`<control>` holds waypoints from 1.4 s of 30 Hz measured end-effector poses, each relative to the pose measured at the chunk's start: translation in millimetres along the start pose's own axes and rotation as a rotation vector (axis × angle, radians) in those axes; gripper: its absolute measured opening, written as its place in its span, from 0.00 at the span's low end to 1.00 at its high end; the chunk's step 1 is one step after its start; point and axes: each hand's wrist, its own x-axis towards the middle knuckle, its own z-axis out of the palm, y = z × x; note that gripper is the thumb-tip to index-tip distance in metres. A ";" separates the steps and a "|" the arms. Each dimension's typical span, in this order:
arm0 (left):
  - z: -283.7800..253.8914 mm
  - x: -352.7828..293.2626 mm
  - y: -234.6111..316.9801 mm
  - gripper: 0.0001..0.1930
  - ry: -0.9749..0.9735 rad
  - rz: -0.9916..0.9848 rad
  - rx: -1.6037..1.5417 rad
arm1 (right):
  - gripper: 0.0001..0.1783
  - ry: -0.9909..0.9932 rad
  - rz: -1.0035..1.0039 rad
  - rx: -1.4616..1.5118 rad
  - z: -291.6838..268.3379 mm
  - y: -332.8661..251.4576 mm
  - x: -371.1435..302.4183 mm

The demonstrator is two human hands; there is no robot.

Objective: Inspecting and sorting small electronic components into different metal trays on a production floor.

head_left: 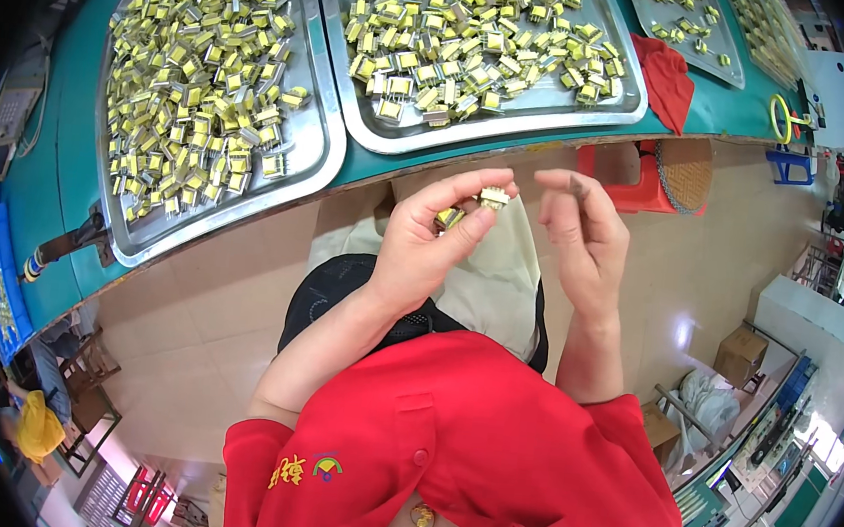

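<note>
My left hand (423,249) is closed in a pinch on a small transformer (494,198), its pale pin side turned up between thumb and fingertips. A second yellow-wrapped transformer (448,218) sits in the same hand, partly hidden by the fingers. Just to the right, apart from the left hand, my right hand (590,240) is raised with bent fingers and the thumb set off from them. No part shows in it; a small dark patch marks one finger. Both hands are above my lap, in front of the bench edge.
Two metal trays, one at left (329,160) and one in the middle (402,144), carry heaps of yellow transformers on the green bench (51,261). A smaller tray (725,74) lies far right beside a red cloth (664,84). A red stool (639,190) stands beyond the bench edge.
</note>
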 end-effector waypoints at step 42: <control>-6.3 0.1 -3.0 0.14 -0.092 -0.112 -0.309 | 0.26 -0.150 -0.741 -1.065 -9.3 -13.7 19.3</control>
